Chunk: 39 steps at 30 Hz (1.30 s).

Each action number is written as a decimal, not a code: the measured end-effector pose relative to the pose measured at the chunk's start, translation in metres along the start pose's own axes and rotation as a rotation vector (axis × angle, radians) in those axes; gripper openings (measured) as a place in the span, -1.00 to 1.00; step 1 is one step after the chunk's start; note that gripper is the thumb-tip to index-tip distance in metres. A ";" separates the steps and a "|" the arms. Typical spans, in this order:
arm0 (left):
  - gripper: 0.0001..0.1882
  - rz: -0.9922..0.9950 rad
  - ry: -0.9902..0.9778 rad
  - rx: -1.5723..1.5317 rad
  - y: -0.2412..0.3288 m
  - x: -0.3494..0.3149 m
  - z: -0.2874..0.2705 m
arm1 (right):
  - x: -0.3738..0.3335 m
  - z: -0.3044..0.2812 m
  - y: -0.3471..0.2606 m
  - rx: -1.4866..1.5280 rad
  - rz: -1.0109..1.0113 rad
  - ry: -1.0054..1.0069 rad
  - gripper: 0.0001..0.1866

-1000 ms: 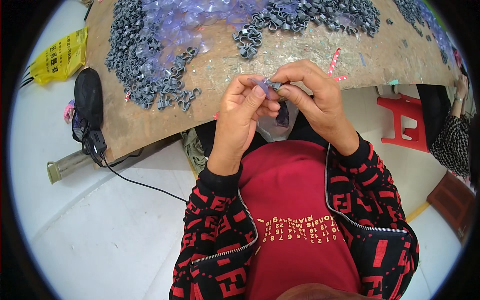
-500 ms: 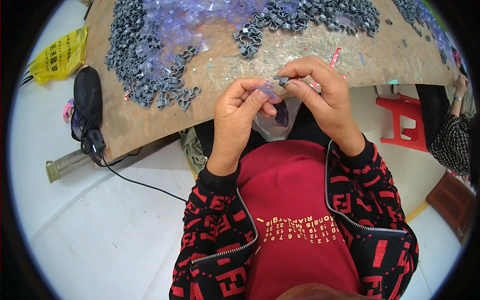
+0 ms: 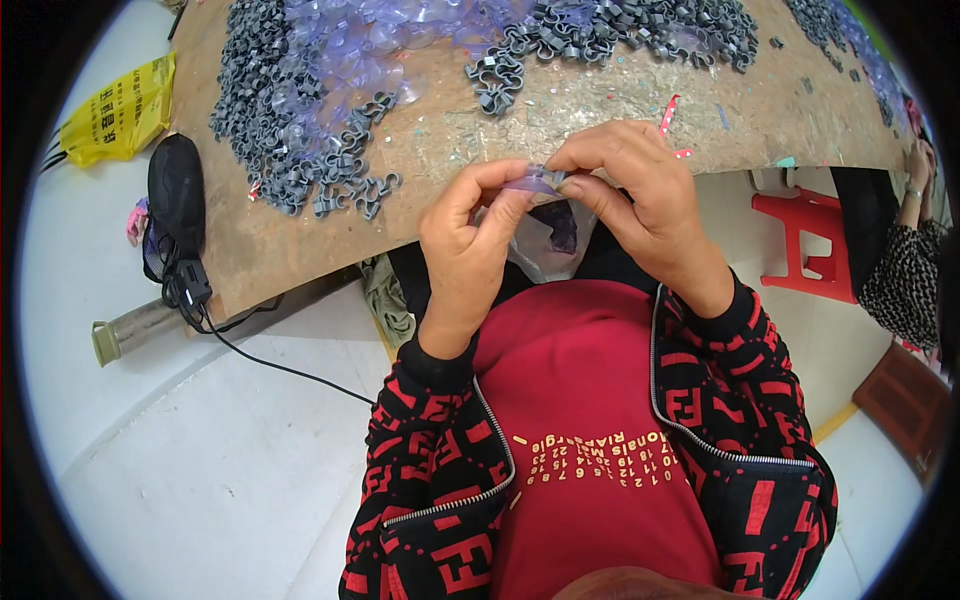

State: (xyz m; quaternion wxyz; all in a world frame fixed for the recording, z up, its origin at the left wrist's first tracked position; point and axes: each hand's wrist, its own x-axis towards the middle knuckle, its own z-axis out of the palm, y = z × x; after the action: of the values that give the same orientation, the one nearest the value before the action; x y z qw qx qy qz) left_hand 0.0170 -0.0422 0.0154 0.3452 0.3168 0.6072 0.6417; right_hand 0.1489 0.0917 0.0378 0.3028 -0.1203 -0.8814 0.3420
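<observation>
While the left hand (image 3: 466, 232) pinches a cup (image 3: 528, 185) by the near edge of the table (image 3: 440, 140), I see the cup's long axis running roughly left-right; the right hand (image 3: 648, 205) pinches a clip (image 3: 555, 179) beside it, contact unclear.

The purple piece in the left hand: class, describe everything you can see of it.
The purple piece is small, thin and translucent, seemingly soft plastic, with a rounded rim and a clear nub on its upper side. It is seen nearly edge-on, pinched between the left hand's thumb and fingers near the table's near edge. The grey clip in the right hand meets its nub side; whether they are joined is unclear.
</observation>
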 end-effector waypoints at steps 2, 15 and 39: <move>-0.79 -0.015 0.024 -0.005 0.003 0.000 -0.001 | 0.000 0.001 -0.001 -0.028 -0.014 0.005 -0.83; -0.85 0.073 0.082 0.081 -0.001 0.003 -0.004 | -0.001 0.009 0.002 0.029 -0.023 0.019 -0.82; -0.85 -0.136 -0.057 -0.047 -0.001 0.011 -0.010 | 0.012 -0.002 0.034 0.205 -0.114 -0.324 -0.85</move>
State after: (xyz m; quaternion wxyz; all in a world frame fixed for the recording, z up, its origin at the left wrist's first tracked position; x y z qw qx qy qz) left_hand 0.0027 -0.0385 0.0139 0.4125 0.2846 0.6021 0.6216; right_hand 0.1408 0.1229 0.0221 0.1866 0.0179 -0.8845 0.4271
